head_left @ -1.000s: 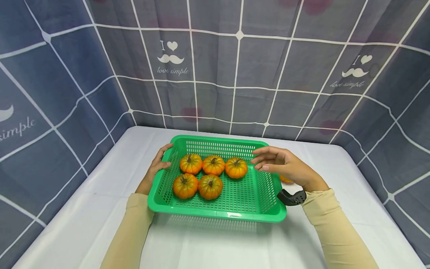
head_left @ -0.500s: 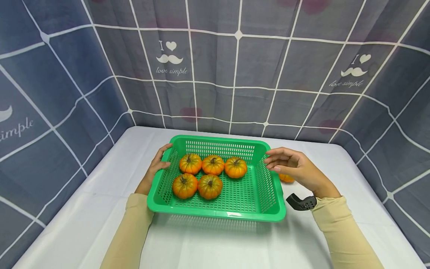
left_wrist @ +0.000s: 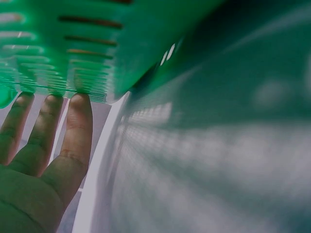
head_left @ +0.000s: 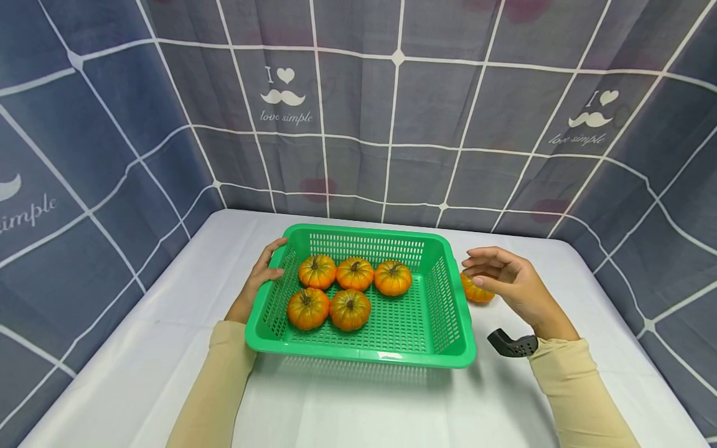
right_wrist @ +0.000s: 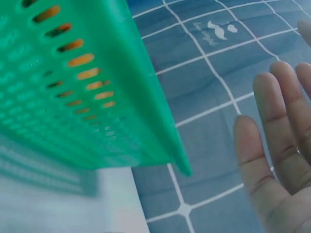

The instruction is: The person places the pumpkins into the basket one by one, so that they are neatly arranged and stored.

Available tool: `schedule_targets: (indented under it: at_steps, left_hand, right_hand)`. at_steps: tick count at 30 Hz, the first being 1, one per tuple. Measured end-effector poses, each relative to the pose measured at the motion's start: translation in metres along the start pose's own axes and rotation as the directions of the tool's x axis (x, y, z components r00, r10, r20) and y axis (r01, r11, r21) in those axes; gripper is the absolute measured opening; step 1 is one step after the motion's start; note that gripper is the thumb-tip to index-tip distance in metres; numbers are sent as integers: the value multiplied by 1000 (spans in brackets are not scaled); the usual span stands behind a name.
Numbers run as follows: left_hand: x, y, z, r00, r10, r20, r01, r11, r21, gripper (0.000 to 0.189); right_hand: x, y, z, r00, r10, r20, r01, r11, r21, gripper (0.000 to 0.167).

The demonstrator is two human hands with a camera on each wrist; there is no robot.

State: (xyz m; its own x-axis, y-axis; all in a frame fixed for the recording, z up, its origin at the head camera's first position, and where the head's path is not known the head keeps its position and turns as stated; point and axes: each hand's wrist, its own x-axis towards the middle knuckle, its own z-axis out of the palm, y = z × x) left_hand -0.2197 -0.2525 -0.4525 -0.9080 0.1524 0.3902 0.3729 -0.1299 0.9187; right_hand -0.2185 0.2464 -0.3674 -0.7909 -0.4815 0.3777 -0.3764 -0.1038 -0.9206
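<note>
A green plastic basket (head_left: 392, 358) holds several small orange pumpkins (head_left: 350, 310). At its left end my left hand (head_left: 259, 280) grips the side, thumb over the rim. In the left wrist view, the fingertips (left_wrist: 80, 104) of that hand press against the slotted wall. My right hand (head_left: 506, 280), fingers spread and slightly bent, hovers right of the basket with nothing in it. Beside and partly behind that hand, another small pumpkin (head_left: 476, 292) sits on the table outside the basket. The right wrist view shows the basket's outer wall (right_wrist: 126, 87) apart from the fingers (right_wrist: 272, 102).
A white cloth (head_left: 347, 410) covers the table under everything. Grey-blue checked curtains (head_left: 358, 93) with white lines enclose the back and both sides. A black strap (head_left: 512, 344) is on the right wrist. Inside the basket, the pumpkins sit toward the left and back.
My right hand has moved right, from over the basket's right end to beside the loose pumpkin, which now shows more. The left hand, basket and pumpkins inside have stayed put.
</note>
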Motion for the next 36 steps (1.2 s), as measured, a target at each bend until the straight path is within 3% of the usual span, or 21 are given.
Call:
schedule_targets:
  at_steps: [7, 17, 24, 30, 36]
  left_hand:
    - [2, 1, -2, 1000, -16, -22, 20, 987, 162, 66]
    - [-1, 1, -2, 1000, -11, -15, 13, 995, 101, 65]
    - [-1, -2, 0, 1000, 5, 15, -3, 996, -90, 64]
    - [1, -2, 0, 999, 33, 4, -33, 999, -25, 65]
    - [0, 0, 1, 1000, -19, -17, 18, 1000, -4, 66]
  right_hand:
    - [-4, 10, -2, 988, -63, -140, 60, 998, -21, 53]
    - [-12, 23, -7, 948, -43, -315, 30, 998, -47, 46]
    - [-18, 34, -9, 919, -55, -391, 28, 997, -75, 48]
    - [-21, 47, -11, 884, -35, -465, -10, 996, -93, 55]
    - [-26, 61, -15, 846, 50, -530, -134, 984, -121, 66]
